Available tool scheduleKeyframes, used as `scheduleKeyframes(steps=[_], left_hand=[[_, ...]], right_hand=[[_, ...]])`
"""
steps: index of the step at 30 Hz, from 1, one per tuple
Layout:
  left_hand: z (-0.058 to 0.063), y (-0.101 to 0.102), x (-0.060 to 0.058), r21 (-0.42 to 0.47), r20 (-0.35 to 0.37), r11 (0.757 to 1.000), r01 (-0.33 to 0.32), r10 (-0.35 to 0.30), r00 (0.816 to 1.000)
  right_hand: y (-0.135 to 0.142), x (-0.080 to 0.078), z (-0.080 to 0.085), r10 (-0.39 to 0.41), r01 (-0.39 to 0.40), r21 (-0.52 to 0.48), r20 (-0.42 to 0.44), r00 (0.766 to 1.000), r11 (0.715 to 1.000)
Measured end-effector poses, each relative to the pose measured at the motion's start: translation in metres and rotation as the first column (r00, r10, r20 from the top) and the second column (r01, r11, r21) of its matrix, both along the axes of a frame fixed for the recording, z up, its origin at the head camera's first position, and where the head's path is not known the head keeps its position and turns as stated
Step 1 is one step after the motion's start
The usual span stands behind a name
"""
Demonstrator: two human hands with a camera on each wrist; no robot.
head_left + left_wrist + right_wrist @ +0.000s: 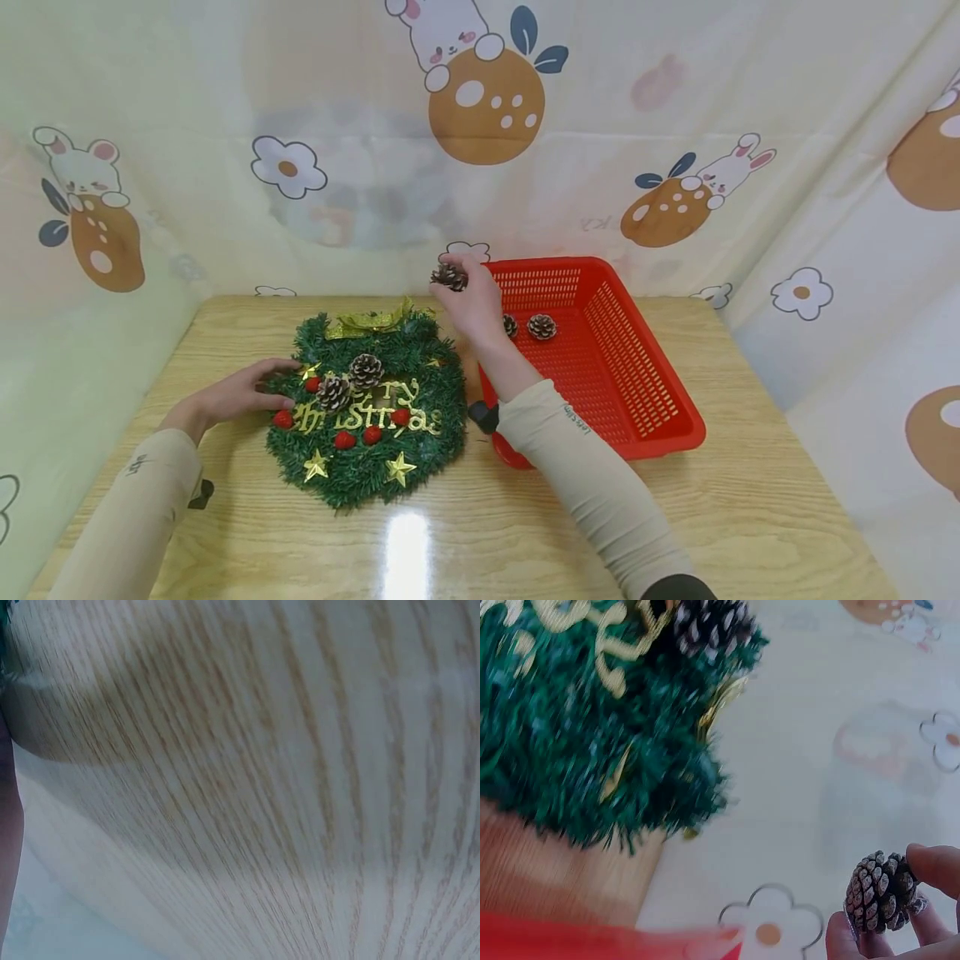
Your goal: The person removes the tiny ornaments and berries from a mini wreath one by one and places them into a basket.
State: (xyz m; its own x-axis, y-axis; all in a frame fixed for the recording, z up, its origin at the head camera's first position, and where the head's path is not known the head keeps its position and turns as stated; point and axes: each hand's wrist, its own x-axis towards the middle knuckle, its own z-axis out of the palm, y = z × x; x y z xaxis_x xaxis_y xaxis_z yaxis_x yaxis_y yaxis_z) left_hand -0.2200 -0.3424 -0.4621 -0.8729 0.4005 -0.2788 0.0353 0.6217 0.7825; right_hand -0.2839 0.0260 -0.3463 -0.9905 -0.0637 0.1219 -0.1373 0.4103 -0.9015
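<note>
My right hand (477, 307) pinches a pine cone (448, 277) between thumb and fingers, raised beside the back left corner of the red basket (648, 333). In the right wrist view the same pine cone (883, 891) shows white-tipped scales. My left hand (243, 390) rests at the left edge of a green Christmas wreath (337, 483), thumb and fingers spread apart on its tinsel. Two pine cones (366, 371) sit on the wreath's upper middle, partly covering gold "Merry Christmas" lettering (375, 417). Red berries (345, 439), gold stars (401, 469) and a gold bow (367, 322) decorate it.
Two more pine cones (542, 327) lie in the basket, one partly hidden by the right arm. A wooden table (300, 542) carries everything, with a printed curtain (360, 100) hanging along its back and sides. Mostly table surface (247, 787) fills the left wrist view.
</note>
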Motion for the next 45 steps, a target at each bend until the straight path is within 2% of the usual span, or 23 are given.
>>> scheduleKeyframes(steps=[8, 16, 21, 25, 29, 34, 38, 42, 45], left_hand=[[0.002, 0.001, 0.001, -0.007, -0.008, 1.0, 0.006, -0.006, 1.0], [0.003, 0.002, 0.003, -0.004, -0.009, 1.0, 0.004, -0.004, 1.0], [0.002, 0.001, 0.002, 0.003, -0.005, 1.0, 0.006, -0.006, 1.0], [0.0, -0.001, 0.002, -0.007, -0.011, 1.0, 0.003, -0.003, 1.0], [-0.001, -0.001, 0.002, 0.0, -0.01, 1.0, 0.002, -0.002, 1.0], [-0.001, -0.001, 0.002, 0.005, -0.001, 1.0, 0.0, 0.0, 1.0], [-0.001, -0.001, 0.002, 0.002, -0.001, 1.0, -0.002, 0.003, 1.0], [0.001, 0.0, 0.002, 0.006, 0.01, 1.0, -0.005, 0.005, 1.0], [0.002, 0.001, 0.001, 0.009, 0.012, 1.0, -0.004, 0.004, 1.0]], right_hand=[[0.029, -0.025, -0.006, -0.105, 0.108, -0.039, 0.075, 0.992, 0.993], [0.062, -0.044, -0.004, -0.173, 0.171, 0.028, 0.125, 0.977, 0.985], [0.085, -0.051, -0.01, -0.214, 0.208, 0.051, 0.16, 0.964, 0.977], [0.103, -0.056, -0.021, -0.24, 0.233, 0.058, 0.202, 0.95, 0.971], [0.122, -0.062, -0.041, -0.282, 0.267, 0.092, 0.244, 0.928, 0.959], [0.141, -0.064, -0.062, -0.33, 0.312, 0.108, 0.325, 0.886, 0.944], [0.151, -0.065, -0.072, -0.346, 0.332, 0.104, 0.379, 0.858, 0.938], [0.159, -0.067, -0.078, -0.347, 0.326, 0.122, 0.401, 0.848, 0.938], [0.164, -0.069, -0.082, -0.347, 0.303, 0.173, 0.395, 0.85, 0.937]])
